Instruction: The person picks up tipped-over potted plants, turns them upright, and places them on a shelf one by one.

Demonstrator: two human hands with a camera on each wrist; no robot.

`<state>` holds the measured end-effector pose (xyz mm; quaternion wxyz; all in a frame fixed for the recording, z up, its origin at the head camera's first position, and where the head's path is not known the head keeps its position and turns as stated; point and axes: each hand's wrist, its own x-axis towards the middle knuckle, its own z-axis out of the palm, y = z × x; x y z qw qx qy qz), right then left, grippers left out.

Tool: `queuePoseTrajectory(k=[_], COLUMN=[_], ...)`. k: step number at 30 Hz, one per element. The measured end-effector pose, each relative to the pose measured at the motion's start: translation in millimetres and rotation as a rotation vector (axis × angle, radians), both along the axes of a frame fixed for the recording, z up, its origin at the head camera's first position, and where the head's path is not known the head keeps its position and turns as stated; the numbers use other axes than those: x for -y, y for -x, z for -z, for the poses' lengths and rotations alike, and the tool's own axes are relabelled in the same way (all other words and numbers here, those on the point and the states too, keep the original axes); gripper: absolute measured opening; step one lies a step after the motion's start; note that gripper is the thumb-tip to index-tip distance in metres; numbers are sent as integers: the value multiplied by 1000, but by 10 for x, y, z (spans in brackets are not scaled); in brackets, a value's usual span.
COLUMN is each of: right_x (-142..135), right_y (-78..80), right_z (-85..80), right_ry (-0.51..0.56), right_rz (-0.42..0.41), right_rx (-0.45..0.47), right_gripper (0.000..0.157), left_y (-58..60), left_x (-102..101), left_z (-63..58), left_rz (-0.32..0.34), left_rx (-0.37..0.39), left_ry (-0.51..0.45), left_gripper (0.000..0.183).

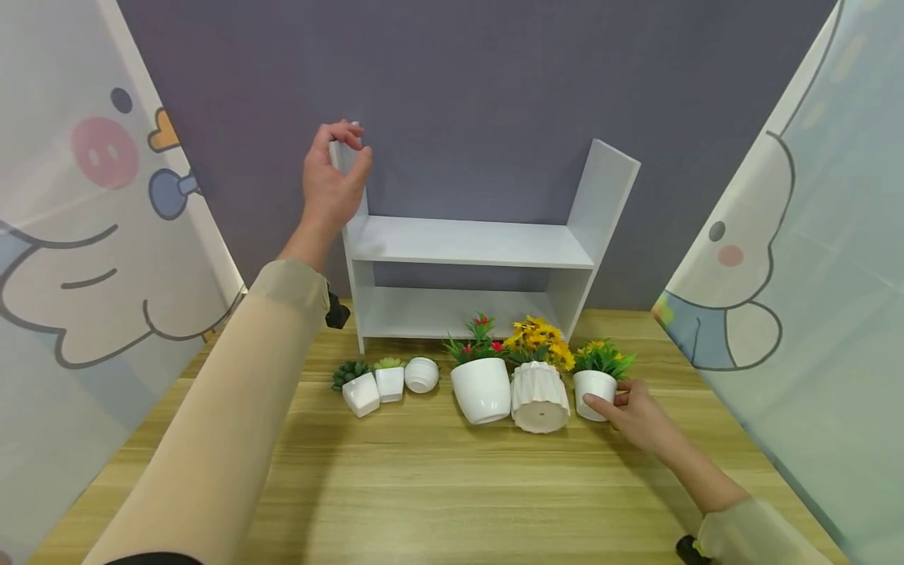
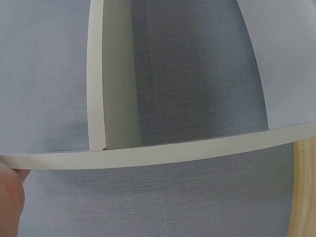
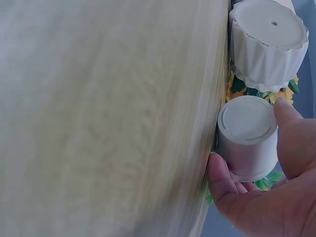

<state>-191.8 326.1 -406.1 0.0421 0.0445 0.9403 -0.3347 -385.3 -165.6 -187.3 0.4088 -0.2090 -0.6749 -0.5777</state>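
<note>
My left hand (image 1: 333, 176) is up at the top of the left side panel of a white two-tier shelf (image 1: 473, 242), thumb and fingers curled about the panel's edge. In the left wrist view, part of that hand (image 2: 10, 197) meets the long white edge (image 2: 163, 155). Low on the right, my right hand (image 1: 646, 420) grips a small white pot (image 1: 595, 392) with yellow-green leaves between thumb and fingers. The right wrist view has the pot's round base (image 3: 248, 121) facing the camera. Beside it lies a fluted white pot (image 1: 540, 400) with yellow flowers.
Left of these lie a larger smooth white pot (image 1: 482, 391) with red flowers, a small round pot (image 1: 421, 375) and two square succulent pots (image 1: 362, 395) (image 1: 390, 384). All are on the wooden table (image 1: 424, 486), in front of the shelf. Printed curtains (image 1: 833, 259) flank both sides.
</note>
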Motion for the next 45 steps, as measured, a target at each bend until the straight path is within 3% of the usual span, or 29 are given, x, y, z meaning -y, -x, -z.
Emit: queuePoseTrajectory(k=[13,20,28,45], right_x=[-35,-26,-23,-35], right_y=[1,-39,-26,13], right_z=[34,-3,11,39], right_ry=[204,170,239,273], right_rz=[-8,-11,-25,-49], right_rx=[1,-16,-31,-18], right_gripper=[94,96,99,102], left_y=[-18,-39,-50,-22], left_x=[13,29,29,16], left_z=[-21,-14,-22,-11], left_rz=[-33,-26,-24,-38], left_rx=[34,52,69,87], left_ry=[27,39,35,54], left_gripper=[17,18,17,18])
